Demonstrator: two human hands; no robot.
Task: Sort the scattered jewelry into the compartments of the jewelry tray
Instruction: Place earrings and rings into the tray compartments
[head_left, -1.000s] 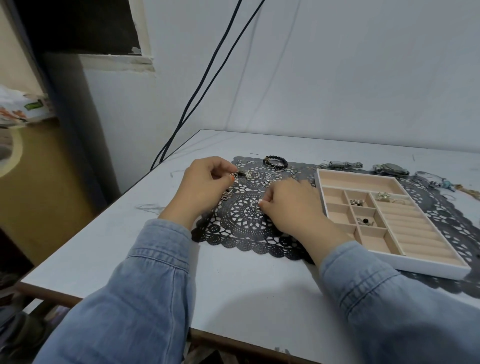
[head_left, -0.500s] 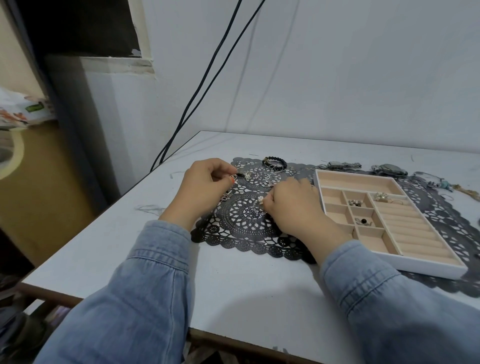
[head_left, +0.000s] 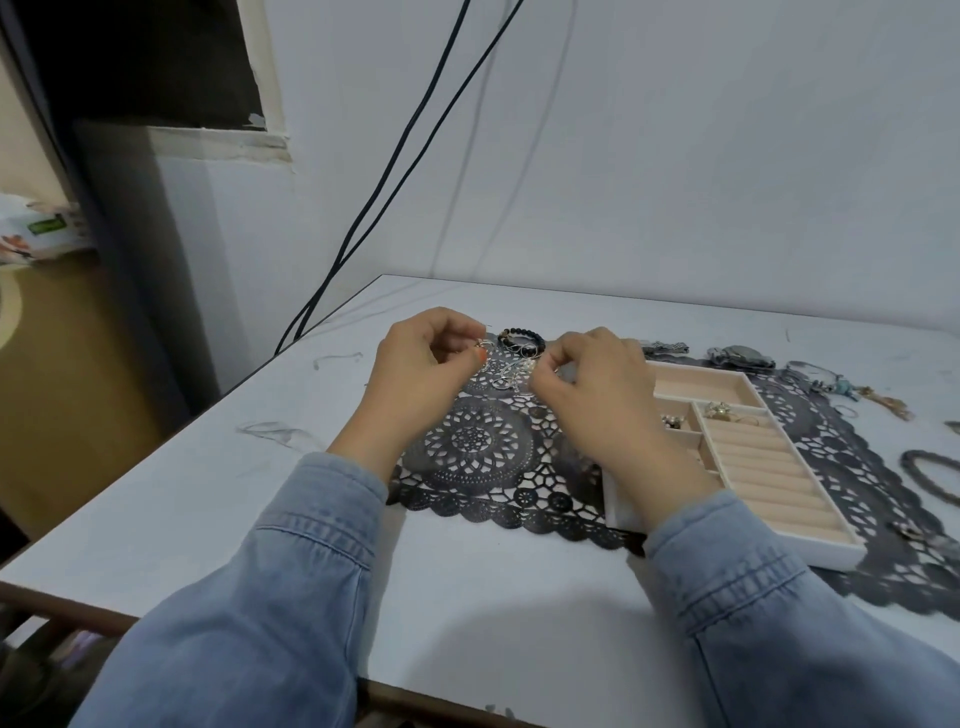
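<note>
A tangle of silver chain jewelry (head_left: 508, 375) hangs between my two hands above the black lace mat (head_left: 470, 452). My left hand (head_left: 421, 364) pinches one end of it between thumb and fingers. My right hand (head_left: 589, 395) pinches the other end and covers the left part of the jewelry tray (head_left: 779, 462). The tray is white with beige lining; small earrings (head_left: 671, 420) and a ring piece (head_left: 719, 410) lie in its compartments. A black bead bracelet (head_left: 521, 340) lies on the mat just behind the chain.
Behind the tray lie a watch strap (head_left: 667, 348), a watch (head_left: 740, 356) and a charm bracelet (head_left: 831, 382). A dark bracelet (head_left: 930, 475) lies at the far right. Two black cables (head_left: 395, 182) run up the wall. The table's left edge drops off near my left arm.
Both hands lifted off the mat and rose, drawing the silver chain tangle up between them. The right hand moved toward the tray's left side.
</note>
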